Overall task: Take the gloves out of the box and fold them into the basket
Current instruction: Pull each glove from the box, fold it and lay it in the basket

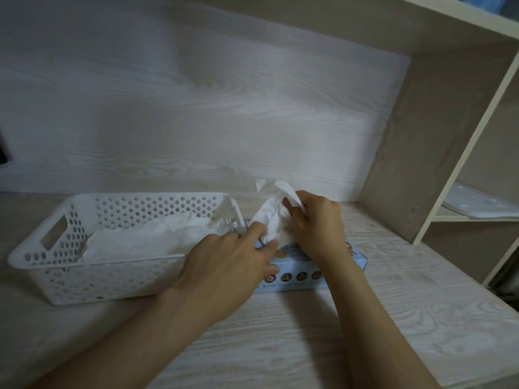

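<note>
While the box point(295, 272) is apparently steadied by the straight-fingered left hand point(224, 265), a glove point(272, 217) is pinched above it by the right hand point(317, 223), the basket point(84, 279) set just left for reach.

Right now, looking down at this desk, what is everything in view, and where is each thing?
white perforated plastic basket: one, white, left on the desk.
crumpled thin white gloves: number unclear, white, lying in the basket.
light blue cardboard box: one, light blue with round pictures, right of the basket.
thin white glove: one, white, sticking up out of the box.
pale wood-grain desk: one, pale beige, under everything.
open shelf unit: one, pale wood, at right.
flat white plastic piece: one, white, on a far-right shelf.
left hand: one, on the box, fingers straight, touching the glove.
right hand: one, above the box, pinching the glove.
</note>
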Available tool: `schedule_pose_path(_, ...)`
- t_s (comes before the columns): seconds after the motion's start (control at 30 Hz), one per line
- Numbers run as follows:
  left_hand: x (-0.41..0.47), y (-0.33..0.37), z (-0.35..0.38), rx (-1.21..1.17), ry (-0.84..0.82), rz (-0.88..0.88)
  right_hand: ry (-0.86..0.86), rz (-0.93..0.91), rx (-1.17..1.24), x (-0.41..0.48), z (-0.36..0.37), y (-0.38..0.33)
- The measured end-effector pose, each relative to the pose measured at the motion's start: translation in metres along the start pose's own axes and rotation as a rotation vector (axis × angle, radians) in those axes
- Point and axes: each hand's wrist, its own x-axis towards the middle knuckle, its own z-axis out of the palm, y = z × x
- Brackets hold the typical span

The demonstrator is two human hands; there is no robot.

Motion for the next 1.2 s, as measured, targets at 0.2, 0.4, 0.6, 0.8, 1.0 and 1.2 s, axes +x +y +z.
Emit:
schedule_pose_path(0.2, 0.003, 0.001, -0.001, -0.012, 0.037, -0.010, 0.141, 0.105, 0.054, 0.002, 0.002, 0.003)
schedule_pose_path(0.4, 0.006, -0.002, 0.001, -0.035, 0.050, 0.003, 0.298, 0.285, 0.174, 0.002, 0.002, 0.002)
schedule_pose_path(0.6, 0.006, -0.005, 0.003, -0.003, 0.074, 0.074, 0.549, 0.468, 0.361, 0.002, -0.001, 0.000)
schedule_pose_path(0.8, 0.000, -0.007, 0.003, -0.040, 0.047, 0.033, 0.710, 0.620, 0.554, 0.009, -0.013, 0.017)
schedule_pose_path(1.0, -0.003, -0.008, -0.001, -0.025, 0.084, -0.078, 0.358, 0.380, 0.548, 0.001, -0.013, -0.021)
schedule_pose_path(1.2, -0.001, -0.007, -0.016, -0.149, 0.302, -0.281, 0.020, 0.333, 0.638, -0.003, -0.020, -0.035)
